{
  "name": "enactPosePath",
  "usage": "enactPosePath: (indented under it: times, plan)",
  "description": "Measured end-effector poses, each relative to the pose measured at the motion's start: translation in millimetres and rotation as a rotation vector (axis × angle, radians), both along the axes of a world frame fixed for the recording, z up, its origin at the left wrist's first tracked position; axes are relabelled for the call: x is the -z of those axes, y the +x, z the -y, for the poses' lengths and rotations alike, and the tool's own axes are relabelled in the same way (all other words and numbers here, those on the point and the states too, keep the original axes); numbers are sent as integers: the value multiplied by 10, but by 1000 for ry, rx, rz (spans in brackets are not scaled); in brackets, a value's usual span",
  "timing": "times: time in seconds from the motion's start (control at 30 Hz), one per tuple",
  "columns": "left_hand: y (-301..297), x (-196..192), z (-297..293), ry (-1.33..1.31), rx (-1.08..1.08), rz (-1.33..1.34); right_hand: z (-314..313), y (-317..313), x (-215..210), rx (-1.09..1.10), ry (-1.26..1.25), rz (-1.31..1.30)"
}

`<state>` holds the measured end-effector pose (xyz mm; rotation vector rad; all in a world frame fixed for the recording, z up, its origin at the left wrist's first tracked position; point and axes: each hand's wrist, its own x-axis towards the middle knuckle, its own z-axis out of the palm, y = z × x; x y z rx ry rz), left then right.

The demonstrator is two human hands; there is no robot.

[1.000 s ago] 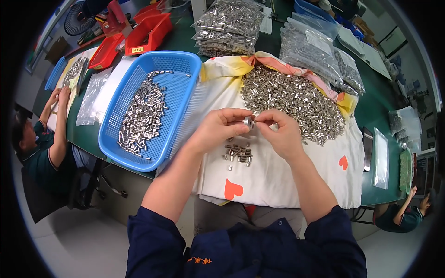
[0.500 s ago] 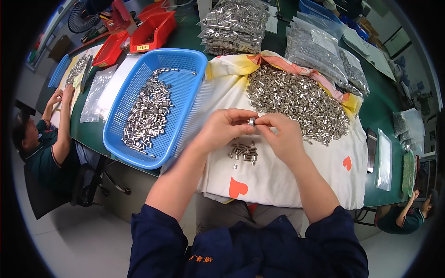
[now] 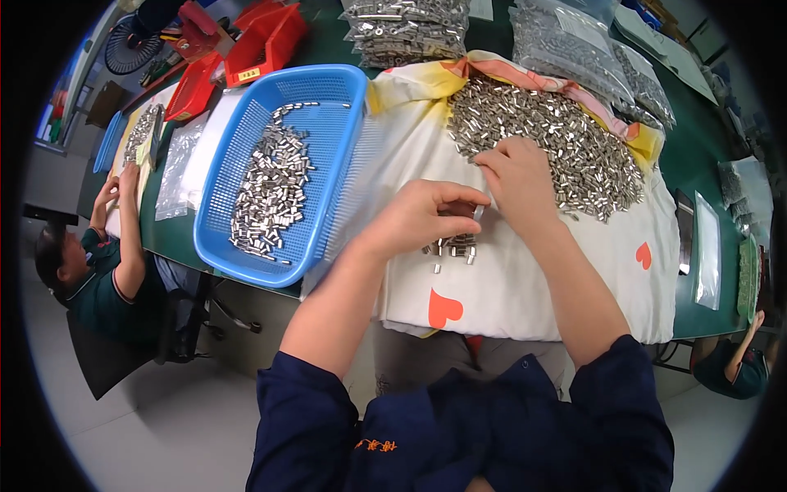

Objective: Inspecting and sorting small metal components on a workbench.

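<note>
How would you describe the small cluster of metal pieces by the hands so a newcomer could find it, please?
Start at the white cloth with red hearts spread over the green table. Just below the left hand lies a small cluster of short silver metal pieces. Unlike the large heap of silver metal pieces farther back, it holds only a handful.

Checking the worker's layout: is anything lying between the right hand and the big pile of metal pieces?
Nothing visible. The right hand already rests at the near edge of the pile of metal pieces on the white cloth.

Bright, even light (fisheye-bent edges).
</note>
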<state>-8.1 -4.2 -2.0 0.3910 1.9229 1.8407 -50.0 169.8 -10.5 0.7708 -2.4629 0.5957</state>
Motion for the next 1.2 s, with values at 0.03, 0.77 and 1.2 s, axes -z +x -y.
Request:
enactPosePath:
  times: [0.03,0.77,1.2]
  plan:
    - [19,-2,8,9,3,5,7,27,9,3,9,5]
    - [-70,1,78,318,-194,135,29,297,-256,-162,-546,607]
    - [-48,15,73,176,-207,50,32,322,-314,-160,-447,572]
